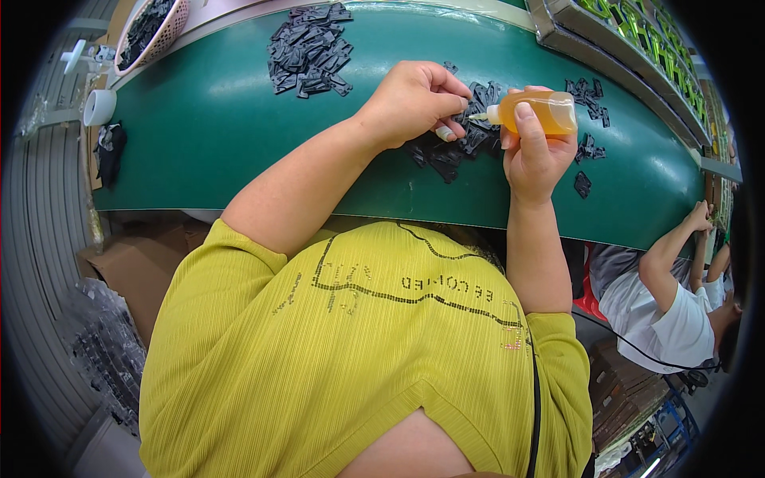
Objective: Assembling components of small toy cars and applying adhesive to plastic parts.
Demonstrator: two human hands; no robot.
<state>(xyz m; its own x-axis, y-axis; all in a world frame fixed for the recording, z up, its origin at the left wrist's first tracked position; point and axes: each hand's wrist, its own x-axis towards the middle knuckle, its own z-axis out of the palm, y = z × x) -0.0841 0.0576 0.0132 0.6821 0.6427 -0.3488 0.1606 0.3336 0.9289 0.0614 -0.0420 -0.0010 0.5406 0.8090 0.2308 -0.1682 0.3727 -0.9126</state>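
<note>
My right hand (535, 151) is wrapped round a clear squeeze bottle (551, 113) of amber liquid. The bottle lies nearly level, its thin pale nozzle pointing left toward my other hand. My left hand (416, 105) is closed, thumb and fingertips pinched together just left of the nozzle tip. Whatever it holds is too small and too hidden to make out. One of its fingers has a pale wrap. Below and between both hands lies a loose heap of small black plastic parts (478, 137) on the green tabletop (231, 131).
A bigger pile of black parts (309, 52) lies at the back. Several black parts (588, 147) lie right of my right hand. A pink basket (169, 36) stands back left near a white roll (100, 107). Green items fill a tray (629, 60) back right; a co-worker (661, 295) sits right.
</note>
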